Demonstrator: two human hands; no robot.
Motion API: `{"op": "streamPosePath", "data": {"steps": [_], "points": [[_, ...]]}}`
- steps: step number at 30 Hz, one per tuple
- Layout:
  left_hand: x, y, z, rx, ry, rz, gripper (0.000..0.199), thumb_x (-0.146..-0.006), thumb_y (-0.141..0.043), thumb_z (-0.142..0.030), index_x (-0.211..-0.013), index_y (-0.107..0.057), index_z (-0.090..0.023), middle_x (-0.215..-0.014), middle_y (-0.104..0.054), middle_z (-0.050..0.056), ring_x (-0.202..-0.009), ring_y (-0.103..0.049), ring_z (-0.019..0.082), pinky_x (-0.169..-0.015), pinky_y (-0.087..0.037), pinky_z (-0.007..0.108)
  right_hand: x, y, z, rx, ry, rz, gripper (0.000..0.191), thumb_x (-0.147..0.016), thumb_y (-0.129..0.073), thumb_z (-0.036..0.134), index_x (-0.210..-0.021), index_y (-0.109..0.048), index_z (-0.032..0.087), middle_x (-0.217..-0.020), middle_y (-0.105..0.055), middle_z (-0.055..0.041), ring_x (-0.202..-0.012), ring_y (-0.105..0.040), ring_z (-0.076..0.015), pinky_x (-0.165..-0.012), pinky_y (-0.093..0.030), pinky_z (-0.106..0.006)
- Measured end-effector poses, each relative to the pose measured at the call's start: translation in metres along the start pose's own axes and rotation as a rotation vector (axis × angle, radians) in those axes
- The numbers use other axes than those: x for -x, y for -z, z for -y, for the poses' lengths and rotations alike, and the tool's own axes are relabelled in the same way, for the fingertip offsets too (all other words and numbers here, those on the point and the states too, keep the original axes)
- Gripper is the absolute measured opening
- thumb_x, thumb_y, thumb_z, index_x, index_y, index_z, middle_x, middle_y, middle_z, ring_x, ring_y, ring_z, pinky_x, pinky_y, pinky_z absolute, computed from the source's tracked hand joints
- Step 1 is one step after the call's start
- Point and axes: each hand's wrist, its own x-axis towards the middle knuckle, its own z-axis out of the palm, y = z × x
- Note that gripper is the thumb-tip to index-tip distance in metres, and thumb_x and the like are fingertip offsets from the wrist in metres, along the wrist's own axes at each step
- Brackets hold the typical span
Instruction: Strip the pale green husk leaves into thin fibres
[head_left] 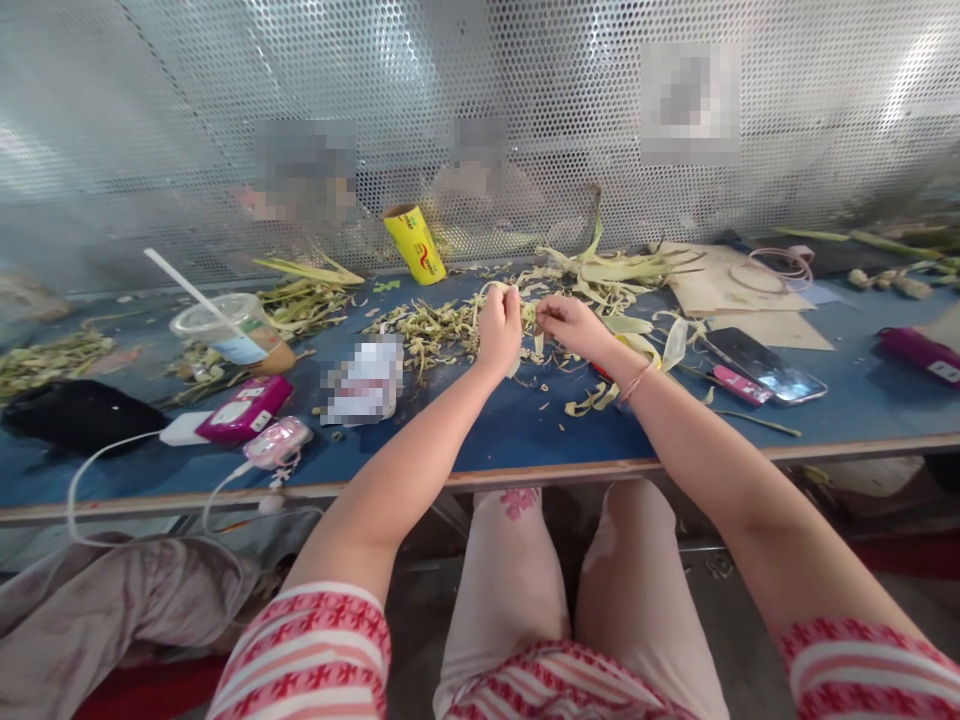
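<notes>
Above the blue tabletop (450,440), both my hands are close together at a heap of pale green plant scraps (431,330). My left hand (500,325) is closed with the thumb up, around a small pale green plant piece (528,312) that shows at its edge. Fingers of my right hand (568,325) are pinched together just right of that piece; what they hold, if anything, is hidden. Long pale leaf strips (607,268) lie behind my right hand, and curled peelings (596,400) lie below it.
A yellow cardboard tube (415,245) stands tilted near the perforated metal wall (555,60). To the left are a plastic cup with straw (232,330), a purple device (246,408) with a cable and a black pouch (82,415). Rightward lie a phone (765,365) and flat cardboard (727,275).
</notes>
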Motion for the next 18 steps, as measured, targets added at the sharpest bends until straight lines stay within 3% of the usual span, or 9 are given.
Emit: {"op": "streamPosePath", "data": {"steps": [3,8,18], "points": [[0.0006,-0.0005,-0.0019,-0.034,0.013,0.005,0.036,-0.096,-0.051,-0.048,-0.072,-0.039,-0.025,-0.061,-0.042,-0.003,-0.058,-0.044,0.014,-0.063,-0.035,0.03,0.0011,-0.0028,0.0012,0.052,-0.025,-0.006,0.011,-0.081,-0.051,0.016,-0.071,-0.051,0.021,-0.059,-0.058,0.004,-0.052,-0.044,-0.0102,-0.055,-0.032,-0.025],[-0.0024,-0.0011,0.0003,-0.049,0.05,-0.005,0.036,-0.097,-0.052,-0.042,-0.07,-0.038,-0.024,-0.06,-0.042,-0.004,-0.058,-0.042,0.014,-0.064,-0.033,0.03,0.0013,-0.0071,0.0026,-0.01,0.018,-0.03,0.014,-0.08,-0.049,0.016,-0.068,-0.047,0.022,-0.053,-0.04,0.007,-0.053,-0.035,-0.0102,-0.053,-0.026,-0.025],[-0.0065,-0.0008,0.0049,0.099,0.105,-0.036,0.041,-0.092,-0.049,-0.06,-0.076,-0.039,-0.023,-0.066,-0.04,-0.003,-0.065,-0.049,0.013,-0.066,-0.041,0.029,0.0011,-0.0075,0.0005,-0.111,-0.021,0.004,0.01,-0.086,-0.055,0.032,-0.081,-0.052,0.023,-0.047,-0.029,0.0105,-0.044,-0.024,-0.0078,-0.048,-0.016,-0.024]]}}
